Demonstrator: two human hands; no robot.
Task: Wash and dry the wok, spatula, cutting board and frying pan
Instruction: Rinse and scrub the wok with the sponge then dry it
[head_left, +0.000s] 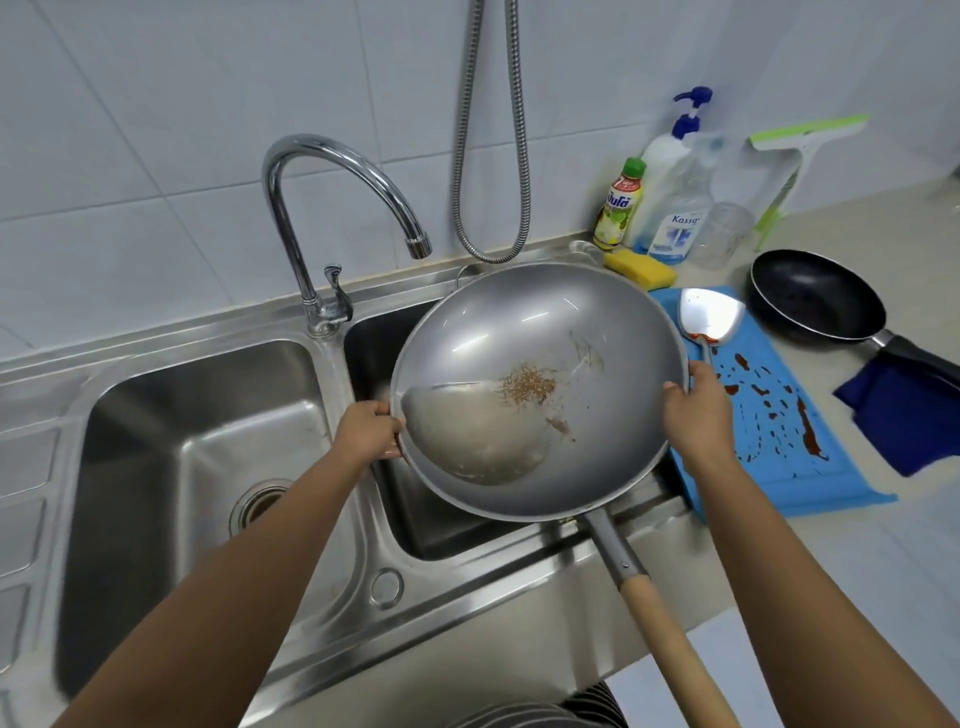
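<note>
Hands: both of mine are on the wok (519, 332), 1 on each side of its rim.
Left hand (371, 428): curled tight round the left rim, gripping it.
Right hand (693, 415): closed round the right rim, fingers hooked over the edge, thumb on the near side.
Wok position: held over the right basin (374, 343) of the sink, just below the faucet (332, 171) spout.
Wok look: grey metal, glossy inside, with a patch of brown crumbs near the middle, a few scrape marks, and cloudy water pooled at the lower left.
Wok tilt: tipped down toward my left hand, where the water lies.
Wok axis: the long line runs from bowl to wooden handle (654, 613), which points down and right, toward me, over the sink's front edge.
Table (883, 545): to my right, the blue cutting board (769, 415) is smeared with dark red stains, the spatula (709, 317) lies on it, and the black frying pan (815, 296) sits just beyond, its handle over a blue cloth (909, 410).
</note>
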